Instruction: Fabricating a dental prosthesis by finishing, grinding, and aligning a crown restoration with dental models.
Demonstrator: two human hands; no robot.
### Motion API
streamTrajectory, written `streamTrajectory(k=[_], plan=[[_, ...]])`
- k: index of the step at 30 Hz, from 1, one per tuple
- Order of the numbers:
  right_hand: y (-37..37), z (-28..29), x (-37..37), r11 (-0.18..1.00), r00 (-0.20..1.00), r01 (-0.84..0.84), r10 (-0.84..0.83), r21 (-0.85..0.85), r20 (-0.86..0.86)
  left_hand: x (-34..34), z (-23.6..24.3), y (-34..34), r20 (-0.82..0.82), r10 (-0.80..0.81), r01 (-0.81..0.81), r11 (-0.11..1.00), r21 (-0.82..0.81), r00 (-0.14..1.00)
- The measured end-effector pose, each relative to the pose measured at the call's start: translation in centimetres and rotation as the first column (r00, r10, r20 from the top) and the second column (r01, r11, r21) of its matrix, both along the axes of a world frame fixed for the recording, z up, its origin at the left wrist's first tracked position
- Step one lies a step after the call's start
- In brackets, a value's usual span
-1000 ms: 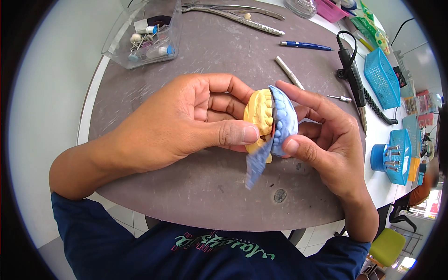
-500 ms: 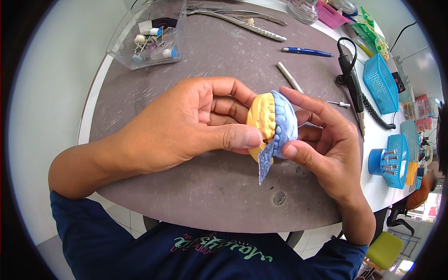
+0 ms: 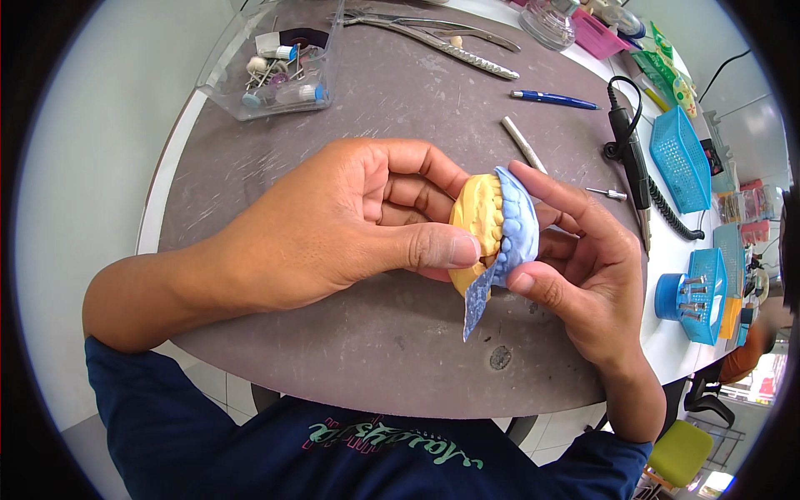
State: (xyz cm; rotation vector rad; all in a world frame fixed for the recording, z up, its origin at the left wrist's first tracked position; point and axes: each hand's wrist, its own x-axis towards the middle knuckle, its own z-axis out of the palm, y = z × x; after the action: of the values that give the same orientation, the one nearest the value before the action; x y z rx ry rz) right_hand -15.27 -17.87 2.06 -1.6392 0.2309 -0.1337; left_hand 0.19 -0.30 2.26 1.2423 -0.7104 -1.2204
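Observation:
Between my hands, above the grey tabletop, two dental casts meet along their rows of teeth. My left hand [image 3: 358, 225] grips the yellow dental cast [image 3: 477, 207], thumb across its near part and fingers behind it. On the other side, my right hand [image 3: 587, 258] is closed on the blue dental cast [image 3: 520, 225], its index finger at the top and thumb at the lower edge. A thin speckled blue strip [image 3: 477, 307] sticks out from between the casts and points down toward me. The fingertips behind the casts are partly hidden.
On the grey table [image 3: 400, 350] lie a white rod [image 3: 523, 143], a small metal bur [image 3: 608, 193], a blue pen [image 3: 554, 100] and large pliers [image 3: 442, 42]. A clear tray [image 3: 225, 92] of small tools stands far left. A black handpiece [image 3: 629, 150] and blue baskets [image 3: 682, 158] line the right.
Both hands and the joined casts have shifted slightly right. The casts have turned a little, so the strip hangs a bit lower. The hold of each hand looks the same.

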Motion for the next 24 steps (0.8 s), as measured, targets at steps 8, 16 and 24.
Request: streamTrajectory(k=[8, 16, 24], plan=[[0.13, -0.01, -0.03, 1.0, 1.0, -0.02, 0.02, -0.002, -0.013, -0.12, -0.19, 0.34, 0.059, 0.01, -0.009, 1.0, -0.012, 0.998], [0.17, 0.1, 0.03, 0.998, 0.999, -0.043, 0.044, 0.037, -0.028, -0.02, -0.2, 0.42, -0.024, 0.001, -0.002, 1.0, -0.019, 1.0], [0.44, 0.41, 0.21, 1.0, 0.999, -0.024, 0.024, -0.005, -0.04, 0.08, -0.44, 0.49, 0.026, 0.019, -0.018, 0.998, -0.053, 0.999]])
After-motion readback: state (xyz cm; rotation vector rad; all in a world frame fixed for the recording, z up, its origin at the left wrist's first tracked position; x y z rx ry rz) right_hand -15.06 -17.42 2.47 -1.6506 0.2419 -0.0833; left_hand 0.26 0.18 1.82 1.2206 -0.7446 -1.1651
